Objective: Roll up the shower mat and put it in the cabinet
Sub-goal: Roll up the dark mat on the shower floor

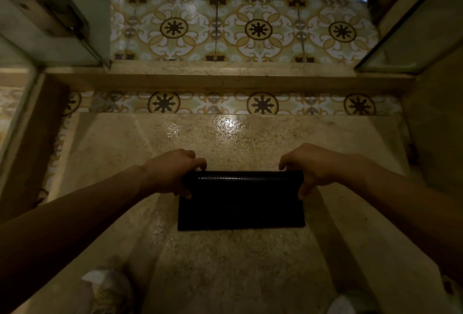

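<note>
down on the shower floor (225, 258), we hold the black shower mat (241, 201) at its far end, just in front of our feet. our left hand (172, 173) grips the left end of the roll and our right hand (313, 170) grips the right end. the fingers (198, 163) of both hands are curled tight around the rolled part. a flat piece of mat near us is not rolled yet.

the floor looks shiny and maybe wet, so we think the mat could slide, or our feet could slip. if one hand rolls faster, the roll may go crooked. if we let go, it may spring open.

we see no words or labels anywhere. we see no cabinet here.
</note>
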`<act>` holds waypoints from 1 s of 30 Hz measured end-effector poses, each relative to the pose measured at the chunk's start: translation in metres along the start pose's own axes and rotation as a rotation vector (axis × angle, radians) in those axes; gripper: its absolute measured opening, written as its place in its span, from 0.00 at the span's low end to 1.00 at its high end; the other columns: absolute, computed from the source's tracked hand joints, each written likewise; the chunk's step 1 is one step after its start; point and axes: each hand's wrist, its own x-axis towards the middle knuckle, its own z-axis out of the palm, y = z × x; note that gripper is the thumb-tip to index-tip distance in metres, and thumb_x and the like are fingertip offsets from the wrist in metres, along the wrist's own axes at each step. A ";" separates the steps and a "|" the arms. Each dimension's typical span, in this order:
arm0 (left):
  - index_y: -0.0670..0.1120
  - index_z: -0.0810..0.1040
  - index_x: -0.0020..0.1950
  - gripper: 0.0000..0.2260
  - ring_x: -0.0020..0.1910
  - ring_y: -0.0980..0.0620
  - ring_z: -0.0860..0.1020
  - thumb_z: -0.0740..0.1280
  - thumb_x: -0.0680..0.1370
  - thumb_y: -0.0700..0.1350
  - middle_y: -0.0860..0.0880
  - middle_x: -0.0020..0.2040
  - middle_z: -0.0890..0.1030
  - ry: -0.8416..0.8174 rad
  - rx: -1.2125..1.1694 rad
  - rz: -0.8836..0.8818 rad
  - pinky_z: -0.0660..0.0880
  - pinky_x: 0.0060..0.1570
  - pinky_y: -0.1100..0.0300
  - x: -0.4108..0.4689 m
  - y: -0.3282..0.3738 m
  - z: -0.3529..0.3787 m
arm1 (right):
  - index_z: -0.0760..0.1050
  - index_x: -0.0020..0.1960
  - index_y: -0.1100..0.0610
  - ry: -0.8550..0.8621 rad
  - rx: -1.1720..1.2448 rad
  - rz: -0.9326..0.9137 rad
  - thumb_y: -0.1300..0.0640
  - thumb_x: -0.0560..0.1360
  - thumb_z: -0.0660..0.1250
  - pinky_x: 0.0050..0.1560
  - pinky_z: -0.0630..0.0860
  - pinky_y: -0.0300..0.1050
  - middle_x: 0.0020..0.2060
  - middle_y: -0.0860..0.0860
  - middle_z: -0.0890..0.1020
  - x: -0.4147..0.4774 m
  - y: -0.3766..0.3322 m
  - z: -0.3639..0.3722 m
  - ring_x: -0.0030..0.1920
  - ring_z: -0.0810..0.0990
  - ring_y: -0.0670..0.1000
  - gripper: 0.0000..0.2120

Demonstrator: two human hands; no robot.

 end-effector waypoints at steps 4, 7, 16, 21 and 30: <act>0.53 0.72 0.65 0.30 0.55 0.53 0.73 0.77 0.66 0.55 0.51 0.58 0.76 -0.071 0.021 0.026 0.73 0.50 0.58 0.001 0.001 -0.004 | 0.76 0.61 0.47 0.044 -0.055 -0.019 0.43 0.57 0.81 0.51 0.73 0.44 0.52 0.45 0.80 -0.002 0.000 0.007 0.53 0.77 0.49 0.34; 0.54 0.71 0.69 0.31 0.55 0.53 0.78 0.76 0.67 0.51 0.52 0.58 0.81 -0.167 -0.010 0.053 0.71 0.51 0.63 -0.002 -0.008 -0.014 | 0.76 0.60 0.48 0.049 -0.062 -0.011 0.43 0.58 0.81 0.50 0.72 0.44 0.51 0.46 0.78 -0.002 0.002 0.008 0.52 0.76 0.49 0.33; 0.57 0.73 0.63 0.24 0.50 0.54 0.81 0.71 0.69 0.59 0.56 0.52 0.83 0.063 0.151 0.128 0.70 0.51 0.59 -0.010 -0.007 -0.005 | 0.71 0.58 0.48 0.095 -0.073 -0.052 0.44 0.63 0.78 0.45 0.71 0.43 0.49 0.48 0.77 -0.004 0.006 0.026 0.48 0.74 0.49 0.28; 0.54 0.74 0.59 0.23 0.49 0.54 0.78 0.76 0.67 0.55 0.55 0.51 0.81 -0.011 -0.024 0.059 0.70 0.44 0.62 -0.015 -0.010 0.006 | 0.66 0.51 0.47 0.114 -0.006 -0.052 0.44 0.60 0.79 0.35 0.64 0.39 0.42 0.42 0.70 -0.007 0.008 0.037 0.43 0.71 0.47 0.28; 0.53 0.69 0.62 0.29 0.54 0.53 0.73 0.76 0.66 0.56 0.52 0.56 0.77 0.092 -0.047 0.048 0.74 0.49 0.58 -0.027 -0.008 0.033 | 0.66 0.58 0.47 0.086 -0.065 -0.050 0.34 0.54 0.78 0.46 0.67 0.43 0.50 0.45 0.72 -0.012 0.002 0.043 0.48 0.68 0.47 0.39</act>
